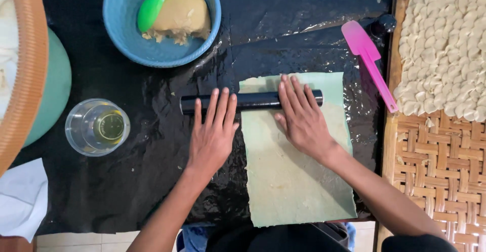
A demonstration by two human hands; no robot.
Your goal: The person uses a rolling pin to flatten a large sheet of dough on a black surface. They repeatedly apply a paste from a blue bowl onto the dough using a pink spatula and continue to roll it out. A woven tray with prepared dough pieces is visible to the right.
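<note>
Rolling under my palms is a black rolling pin, a slim glossy cylinder lying crosswise over the far end of a thin, pale greenish dough sheet spread on the oily black plastic sheet. My left hand lies flat, fingers straight and slightly spread, tips resting on the pin (nothing gripped). My right hand is likewise flat and unclenched, fingers pressed across the pin over the dough. At eleven o'clock sits a blue bowl with a dough lump and green spoon; at two o'clock, a pink spatula.
</note>
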